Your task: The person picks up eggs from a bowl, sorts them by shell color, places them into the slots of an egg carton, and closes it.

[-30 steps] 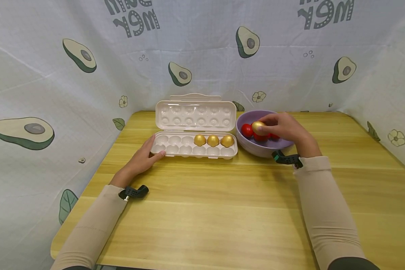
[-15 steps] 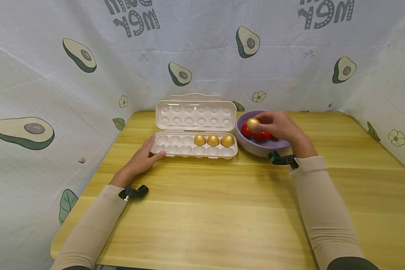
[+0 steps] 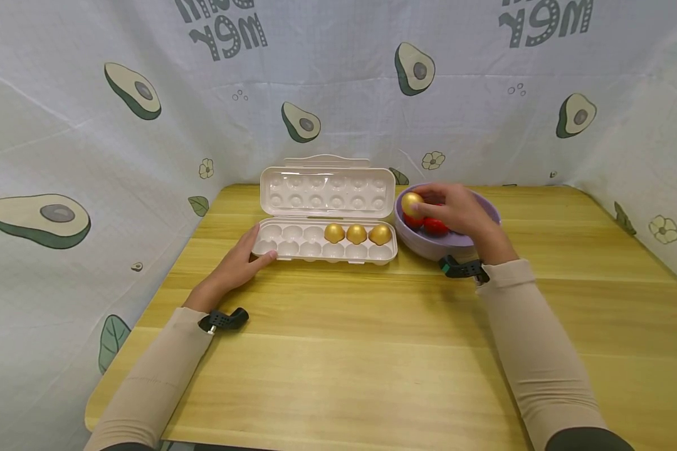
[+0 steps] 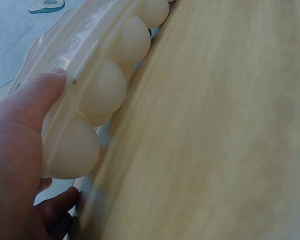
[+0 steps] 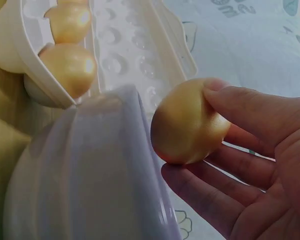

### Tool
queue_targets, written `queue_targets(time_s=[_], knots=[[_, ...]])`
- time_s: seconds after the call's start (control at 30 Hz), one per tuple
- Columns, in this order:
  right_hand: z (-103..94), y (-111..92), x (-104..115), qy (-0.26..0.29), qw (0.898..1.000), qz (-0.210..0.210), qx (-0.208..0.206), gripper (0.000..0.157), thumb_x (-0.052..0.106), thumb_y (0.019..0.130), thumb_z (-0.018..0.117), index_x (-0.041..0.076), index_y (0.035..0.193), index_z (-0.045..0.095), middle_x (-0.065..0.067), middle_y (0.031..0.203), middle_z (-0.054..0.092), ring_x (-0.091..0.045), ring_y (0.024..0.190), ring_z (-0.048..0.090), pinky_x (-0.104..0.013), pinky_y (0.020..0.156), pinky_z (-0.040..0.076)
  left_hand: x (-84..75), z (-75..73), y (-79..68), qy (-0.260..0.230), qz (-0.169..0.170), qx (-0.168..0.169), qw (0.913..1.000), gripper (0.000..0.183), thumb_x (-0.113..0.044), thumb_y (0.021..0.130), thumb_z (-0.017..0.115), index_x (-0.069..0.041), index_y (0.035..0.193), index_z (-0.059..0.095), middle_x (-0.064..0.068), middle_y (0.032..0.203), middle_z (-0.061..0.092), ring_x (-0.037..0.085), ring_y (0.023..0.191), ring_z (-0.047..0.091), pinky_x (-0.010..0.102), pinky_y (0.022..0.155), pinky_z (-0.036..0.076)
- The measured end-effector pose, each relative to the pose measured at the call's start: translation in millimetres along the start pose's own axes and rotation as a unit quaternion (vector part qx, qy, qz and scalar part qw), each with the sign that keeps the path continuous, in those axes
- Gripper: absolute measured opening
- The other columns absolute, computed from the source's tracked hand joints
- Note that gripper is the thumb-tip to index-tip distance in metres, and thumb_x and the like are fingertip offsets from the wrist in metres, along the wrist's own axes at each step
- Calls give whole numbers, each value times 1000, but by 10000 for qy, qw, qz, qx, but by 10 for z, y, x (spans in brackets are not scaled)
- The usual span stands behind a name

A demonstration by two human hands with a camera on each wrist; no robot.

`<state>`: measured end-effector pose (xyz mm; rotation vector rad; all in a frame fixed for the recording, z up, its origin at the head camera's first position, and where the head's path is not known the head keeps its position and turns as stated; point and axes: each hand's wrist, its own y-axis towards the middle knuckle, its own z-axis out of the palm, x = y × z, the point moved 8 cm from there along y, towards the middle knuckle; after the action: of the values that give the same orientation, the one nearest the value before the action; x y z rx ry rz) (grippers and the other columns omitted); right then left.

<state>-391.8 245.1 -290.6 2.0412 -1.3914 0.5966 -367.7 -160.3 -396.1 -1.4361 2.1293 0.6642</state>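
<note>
My right hand [image 3: 454, 210] pinches a golden egg [image 5: 187, 122] between thumb and fingertips. It is above the left rim of a purple bowl [image 3: 429, 247], close to the carton. Inside the bowl lie round red things [image 3: 435, 227], partly hidden by the hand; their kind is unclear. My left hand [image 3: 231, 266] holds the left end of an opened beige egg carton [image 3: 327, 213], thumb on the front edge [image 4: 60, 72] and fingers around the end. Three golden eggs [image 3: 356, 234] sit in the back row's right cups. The other cups hold nothing.
The carton's lid [image 3: 326, 183] stands upright behind the tray. A wooden table [image 3: 344, 351] spreads out in front of it and to the right. Behind and at the sides hangs a white cloth [image 3: 344, 56] printed with avocados.
The right hand has moved left with the golden egg, from over the bowl's middle to its left rim. The left hand and the carton have stayed where they were.
</note>
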Motion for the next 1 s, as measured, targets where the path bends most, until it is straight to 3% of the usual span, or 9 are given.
queue_targets(time_s=[0.43,0.8,0.9,1.0], knots=[[156,42,238,-31,9976,-578,-370,43,26,90,71,4,126,63,-14,112,68,-27,100,65,-43,88,50,12,7,1,-8,-28,-16,10000,90,-50,95,53,-6,155,3,16,160,8,34,146,11,52,116,13],[231,57,400,144,9949,-807,-594,44,22,89,72,4,128,62,-13,112,69,-26,98,67,-12,74,47,-4,-14,-3,-50,35,-53,10000,91,-51,95,53,-4,155,3,17,160,8,35,146,11,53,116,12],[286,61,447,244,9942,-877,-579,46,21,89,71,3,130,60,-13,114,68,-27,99,67,-15,75,51,1,-10,-5,-35,21,-35,10000,91,-51,95,53,-5,155,2,17,160,7,34,146,11,52,116,12],[361,70,473,356,9947,-830,-490,47,24,90,70,5,132,59,-11,116,67,-26,103,65,-27,82,54,3,-5,-2,-56,10,-22,10000,90,-50,95,53,-6,155,2,15,160,7,33,146,12,51,116,13]])
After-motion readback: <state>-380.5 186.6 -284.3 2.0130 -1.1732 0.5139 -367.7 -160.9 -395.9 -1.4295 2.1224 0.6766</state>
